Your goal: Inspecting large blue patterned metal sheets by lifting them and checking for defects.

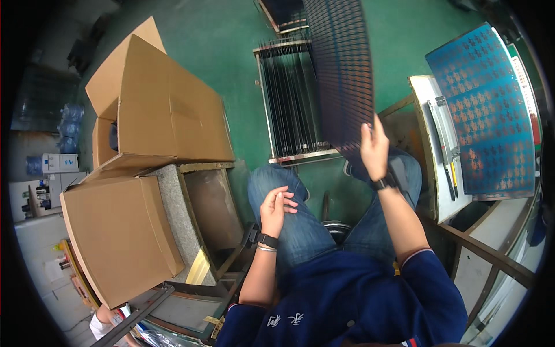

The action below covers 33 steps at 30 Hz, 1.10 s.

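Note:
My right hand [376,147] grips the near end of a large dark sheet [346,63] covered with a fine repeated pattern. The sheet stands steeply tilted and runs past the top of the picture. Below and left of it on the floor is a metal-framed rack [305,156] with several dark sheets upright in its slots; the held sheet hides its right side. Over my left thigh, my left hand [276,210] hangs with its fingers loosely apart and nothing in them. At the right lies a blue sheet [483,110] with rows of copper-coloured shapes.
A large cardboard box [167,110] with raised flaps stands at the left, on a grey-topped stand [176,214]. Under the blue sheet is a white board [430,144] with a yellow pen [454,173]. Another rack [283,17] stands farther off. Part of another person [104,324] shows lower left.

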Available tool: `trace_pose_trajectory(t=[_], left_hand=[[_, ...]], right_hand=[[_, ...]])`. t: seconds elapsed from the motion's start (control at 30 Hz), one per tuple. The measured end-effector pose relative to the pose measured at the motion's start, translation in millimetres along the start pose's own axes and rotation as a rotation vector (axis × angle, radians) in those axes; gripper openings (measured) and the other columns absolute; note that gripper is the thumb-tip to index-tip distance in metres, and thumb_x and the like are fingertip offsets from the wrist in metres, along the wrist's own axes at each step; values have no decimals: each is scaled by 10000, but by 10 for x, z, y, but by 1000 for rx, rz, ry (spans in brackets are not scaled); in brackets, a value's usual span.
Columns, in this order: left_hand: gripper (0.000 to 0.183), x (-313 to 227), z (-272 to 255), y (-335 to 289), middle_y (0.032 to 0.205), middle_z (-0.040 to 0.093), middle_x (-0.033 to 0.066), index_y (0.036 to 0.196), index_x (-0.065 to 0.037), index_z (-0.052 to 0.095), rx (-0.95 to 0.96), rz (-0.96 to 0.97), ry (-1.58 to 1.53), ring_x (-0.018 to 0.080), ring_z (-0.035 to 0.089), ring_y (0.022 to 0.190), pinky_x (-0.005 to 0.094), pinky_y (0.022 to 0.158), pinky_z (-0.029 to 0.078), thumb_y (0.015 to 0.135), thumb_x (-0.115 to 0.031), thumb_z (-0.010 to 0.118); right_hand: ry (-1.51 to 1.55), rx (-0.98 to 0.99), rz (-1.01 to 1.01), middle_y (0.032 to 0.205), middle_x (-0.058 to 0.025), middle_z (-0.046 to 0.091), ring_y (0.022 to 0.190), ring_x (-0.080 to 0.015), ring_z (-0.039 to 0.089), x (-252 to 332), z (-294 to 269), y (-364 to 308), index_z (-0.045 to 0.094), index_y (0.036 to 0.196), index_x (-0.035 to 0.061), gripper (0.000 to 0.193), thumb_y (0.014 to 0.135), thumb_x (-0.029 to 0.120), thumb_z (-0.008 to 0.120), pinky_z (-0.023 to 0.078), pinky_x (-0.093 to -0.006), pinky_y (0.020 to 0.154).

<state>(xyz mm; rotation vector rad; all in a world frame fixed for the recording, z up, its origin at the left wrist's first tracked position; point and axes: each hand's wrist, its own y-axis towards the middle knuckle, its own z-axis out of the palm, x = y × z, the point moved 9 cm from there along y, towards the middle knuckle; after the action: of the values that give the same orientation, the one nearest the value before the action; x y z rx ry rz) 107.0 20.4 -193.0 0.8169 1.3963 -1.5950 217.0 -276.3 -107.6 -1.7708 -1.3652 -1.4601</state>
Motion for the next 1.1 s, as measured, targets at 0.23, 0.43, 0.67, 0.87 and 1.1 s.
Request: trace_pose_trajectory(t=[0.23,0.43,0.67,0.87,1.1], left_hand=[[253,-7,-11,55,934,605,152,1122,11,519,12,1,-37,193,623,695,290,549,553,969,-159,409],[252,25,-18,84,922,605,157,1109,14,517,12,-46,-75,207,621,672,294,531,549,972,-162,400],[258,34,-2,92,908,603,173,1108,25,501,14,-62,-66,214,619,655,300,526,549,974,-167,392],[255,63,-40,78,897,601,172,1099,26,501,7,-107,-75,217,620,650,311,533,551,976,-163,384],[237,34,-40,84,902,601,148,1113,16,514,26,-84,-54,199,628,679,302,564,558,969,-129,395]], right_hand=[[-215,63,13,759,-225,587,629,-323,591,-415,507,175,466,1265,37,408,860,37,512,466,-365,611],[-202,84,-69,968,-249,604,826,-390,618,-408,639,577,370,1342,100,504,860,2,479,494,-395,698],[-344,245,31,1070,-259,566,913,-427,571,-702,1405,578,237,1419,209,704,811,-76,450,483,-443,745],[-758,437,-11,1485,-161,144,1361,-345,168,-1212,1733,142,223,1429,132,732,765,-20,490,171,-589,1051],[-799,424,-65,1491,-138,148,1370,-320,155,-1474,1824,21,660,931,-6,239,789,168,578,140,-558,1071]])
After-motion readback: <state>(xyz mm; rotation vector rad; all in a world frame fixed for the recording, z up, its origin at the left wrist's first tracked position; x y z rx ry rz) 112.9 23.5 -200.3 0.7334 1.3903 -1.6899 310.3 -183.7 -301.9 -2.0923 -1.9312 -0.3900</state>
